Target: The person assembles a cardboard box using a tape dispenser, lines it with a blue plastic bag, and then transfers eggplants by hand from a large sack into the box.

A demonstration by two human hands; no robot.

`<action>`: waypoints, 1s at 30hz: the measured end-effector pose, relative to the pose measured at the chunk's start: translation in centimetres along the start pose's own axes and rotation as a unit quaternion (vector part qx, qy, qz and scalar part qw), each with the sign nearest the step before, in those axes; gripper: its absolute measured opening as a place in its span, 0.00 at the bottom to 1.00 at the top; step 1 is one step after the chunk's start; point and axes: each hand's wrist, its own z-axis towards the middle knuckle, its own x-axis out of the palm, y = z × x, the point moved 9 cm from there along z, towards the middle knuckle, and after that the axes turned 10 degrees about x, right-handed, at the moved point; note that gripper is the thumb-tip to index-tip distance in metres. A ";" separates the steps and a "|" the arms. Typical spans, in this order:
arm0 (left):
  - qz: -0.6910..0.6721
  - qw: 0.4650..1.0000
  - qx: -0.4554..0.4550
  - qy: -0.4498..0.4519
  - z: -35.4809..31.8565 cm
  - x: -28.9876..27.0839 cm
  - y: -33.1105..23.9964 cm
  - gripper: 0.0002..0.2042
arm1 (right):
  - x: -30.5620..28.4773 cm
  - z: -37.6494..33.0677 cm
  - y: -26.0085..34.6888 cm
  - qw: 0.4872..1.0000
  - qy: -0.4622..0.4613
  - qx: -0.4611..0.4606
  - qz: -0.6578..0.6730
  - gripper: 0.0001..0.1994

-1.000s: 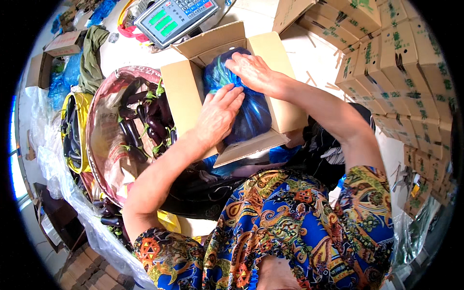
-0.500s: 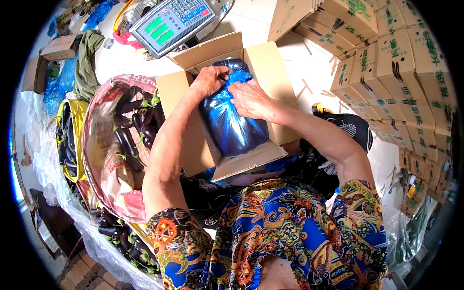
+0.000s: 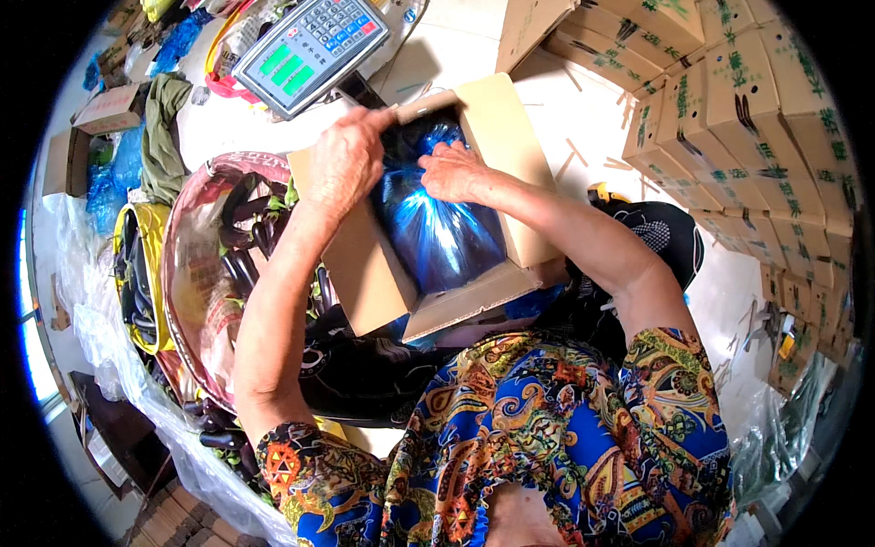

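Note:
A cardboard box (image 3: 474, 305) stands before me with its flaps spread. In it lies a shiny blue plastic bag (image 3: 444, 242), filled, its contents showing only as dark shapes. My right hand (image 3: 450, 173) is closed on the gathered top of the bag. At the box's far left corner, my left hand (image 3: 346, 159) has its fingers curled on the end of the far flap (image 3: 427, 107), which shows nearly edge-on. The left and right flaps lean outward, and the near flap points toward me.
Left of the box, a large round sack (image 3: 196, 301) holds dark eggplants (image 3: 239, 269); a yellow-edged bag (image 3: 150, 273) of eggplants stands beyond it. A scale's display unit (image 3: 310, 53) is at the far side. Stacked cardboard boxes (image 3: 756, 137) fill the right. A yellow tape measure (image 3: 606, 193) lies nearer.
My left hand has left the bag and moved to the far flap, which now tilts up toward the box opening. My right hand stays at the bag's top, slightly farther left.

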 end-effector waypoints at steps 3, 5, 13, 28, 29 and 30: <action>-0.053 0.996 0.055 -0.039 -2.7 3.9 -0.9 0.14 | -1.4 -3.8 1.4 0.985 -0.140 -0.082 -0.065 0.17; -0.040 0.995 0.072 -0.049 -3.6 5.1 -1.3 0.15 | -1.6 -6.9 1.8 0.982 -0.111 -0.115 -0.103 0.21; -0.101 0.993 0.060 0.016 -3.4 5.8 -0.9 0.28 | -2.0 -19.8 3.3 0.919 0.094 -0.382 0.022 0.24; -0.029 0.991 0.010 0.132 -4.9 9.2 -2.6 0.64 | -7.7 -9.2 -10.1 0.936 -0.253 0.017 0.246 0.33; -0.031 0.990 0.011 0.136 -4.9 9.3 -2.6 0.63 | -7.0 -9.5 -10.2 0.913 -0.179 0.014 0.367 0.33; -0.032 0.990 0.012 0.139 -4.9 9.2 -2.5 0.63 | -6.6 -10.1 -9.6 0.872 -0.102 0.009 0.478 0.33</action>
